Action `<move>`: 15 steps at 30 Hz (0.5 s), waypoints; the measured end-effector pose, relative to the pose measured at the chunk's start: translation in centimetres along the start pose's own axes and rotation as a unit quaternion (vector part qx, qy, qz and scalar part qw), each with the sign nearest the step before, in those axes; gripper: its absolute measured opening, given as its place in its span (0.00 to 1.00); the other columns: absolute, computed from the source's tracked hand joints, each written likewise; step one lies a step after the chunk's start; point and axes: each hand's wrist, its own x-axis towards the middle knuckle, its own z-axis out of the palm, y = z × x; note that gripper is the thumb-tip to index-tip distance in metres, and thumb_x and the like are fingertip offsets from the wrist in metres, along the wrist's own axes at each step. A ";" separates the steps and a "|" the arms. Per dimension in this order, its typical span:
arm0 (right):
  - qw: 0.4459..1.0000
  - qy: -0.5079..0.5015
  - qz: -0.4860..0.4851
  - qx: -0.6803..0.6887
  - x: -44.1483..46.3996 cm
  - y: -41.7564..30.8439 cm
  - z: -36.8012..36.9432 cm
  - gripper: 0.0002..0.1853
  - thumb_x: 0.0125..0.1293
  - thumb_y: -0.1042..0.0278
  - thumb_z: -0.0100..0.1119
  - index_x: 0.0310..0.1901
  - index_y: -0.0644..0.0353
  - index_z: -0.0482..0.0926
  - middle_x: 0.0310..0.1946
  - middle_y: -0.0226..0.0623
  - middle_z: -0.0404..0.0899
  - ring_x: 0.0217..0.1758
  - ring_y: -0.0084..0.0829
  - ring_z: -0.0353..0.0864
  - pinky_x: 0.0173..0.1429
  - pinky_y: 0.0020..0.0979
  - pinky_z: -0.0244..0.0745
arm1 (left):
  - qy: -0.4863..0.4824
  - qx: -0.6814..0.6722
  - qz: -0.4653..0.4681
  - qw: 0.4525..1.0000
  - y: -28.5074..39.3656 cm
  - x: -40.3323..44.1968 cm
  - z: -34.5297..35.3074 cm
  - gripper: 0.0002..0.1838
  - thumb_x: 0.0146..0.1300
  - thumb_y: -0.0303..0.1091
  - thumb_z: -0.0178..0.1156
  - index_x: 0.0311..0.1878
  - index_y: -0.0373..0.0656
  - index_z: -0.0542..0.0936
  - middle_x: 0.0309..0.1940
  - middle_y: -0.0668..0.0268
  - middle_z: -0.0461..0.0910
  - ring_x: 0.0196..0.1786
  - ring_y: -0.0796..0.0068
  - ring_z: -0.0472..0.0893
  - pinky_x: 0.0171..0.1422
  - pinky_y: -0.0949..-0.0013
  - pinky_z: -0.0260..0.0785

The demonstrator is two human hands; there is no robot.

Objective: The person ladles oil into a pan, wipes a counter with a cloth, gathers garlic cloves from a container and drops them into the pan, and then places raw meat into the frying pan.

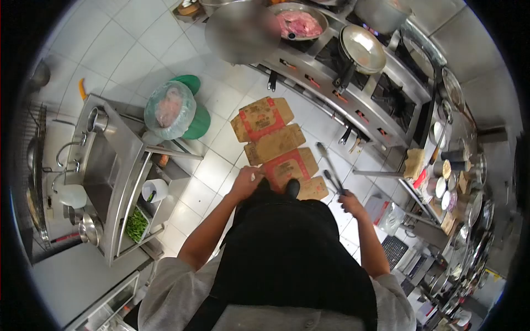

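Held out to the right, my right hand (353,204) is closed round the handle end of a pair of tongs (333,181). The dark tips of the tongs are spread apart and point towards the stove, over the floor. Close to my apron on the left, my left hand (246,183) has its fingers curled. A small pale spot shows at those fingers, too small to name. Flattened cardboard (274,144) with red print lies on the floor in front of me, just beyond my left hand. My dark shoe (292,187) rests on it.
A stove (353,105) runs along the far right, bearing a pan of raw meat (298,25) and an empty-looking frying pan (361,49). Left stand a green lined bin (196,121) and a steel sink (102,160). Shelves of cookware (447,187) line the right. A blurred patch hides the top.
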 end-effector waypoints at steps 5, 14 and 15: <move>0.978 0.181 0.036 -0.094 0.3 10.3 -0.9 0.08 0.55 0.66 0.53 0.26 0.63 0.71 0.14 0.35 0.68 0.13 0.28 0.67 0.15 0.31 0.63 | -0.303 0.234 -0.162 0.909 -19.4 -6.9 2.5 0.30 0.67 0.56 0.48 0.39 0.33 0.80 0.41 0.44 0.79 0.48 0.47 0.78 0.54 0.52 0.71; 0.950 0.136 0.267 0.085 -3.7 14.8 6.3 0.13 0.57 0.70 0.52 0.17 0.55 0.64 0.09 0.27 0.61 0.07 0.25 0.59 0.09 0.30 0.53 | -0.216 -0.090 -0.368 0.900 -26.2 -10.6 -3.8 0.21 0.62 0.49 0.59 0.30 0.36 0.79 0.23 0.58 0.81 0.20 0.64 0.79 0.27 0.63 0.74; 0.956 0.119 0.249 0.104 -3.7 15.3 7.1 0.13 0.57 0.70 0.52 0.17 0.54 0.63 0.09 0.26 0.60 0.07 0.24 0.59 0.09 0.29 0.52 | -0.185 -0.132 -0.381 0.896 -26.8 -10.2 -4.3 0.20 0.62 0.48 0.60 0.30 0.36 0.79 0.23 0.59 0.81 0.21 0.66 0.79 0.26 0.64 0.73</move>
